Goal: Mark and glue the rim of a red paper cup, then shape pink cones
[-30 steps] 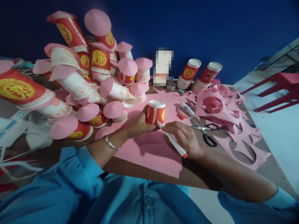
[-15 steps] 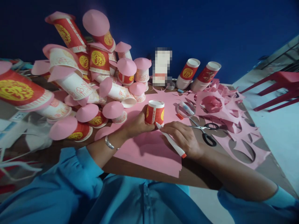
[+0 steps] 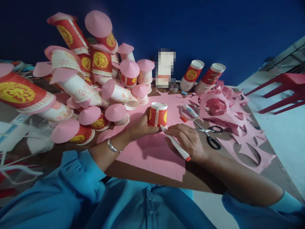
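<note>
My left hand (image 3: 142, 125) is closed around a red and white paper cup (image 3: 157, 115) with gold print, its white end facing up. In my right hand (image 3: 187, 140) is a slim white glue tube (image 3: 176, 147) with an orange-red end. The tube's pointed nozzle is at the lower edge of the cup; whether it touches is too fine to tell. Beneath both hands lies a pink paper sheet (image 3: 152, 162). Black-handled scissors (image 3: 209, 131) rest open right of my right hand, close to a roll of clear tape (image 3: 183, 111) and another white tube (image 3: 190, 111).
Many paper cups with pink cone tops are heaped at the left, including a near red one (image 3: 79, 136). Two cup stacks (image 3: 193, 74) stand by the blue wall. Pink paper scraps (image 3: 238, 127) cover the table's right side. A red stool (image 3: 286, 89) stands beyond.
Almost nothing differs. The glue tube's nozzle has shifted very slightly to the right along the cup's lower edge; the left hand keeps its grip.
</note>
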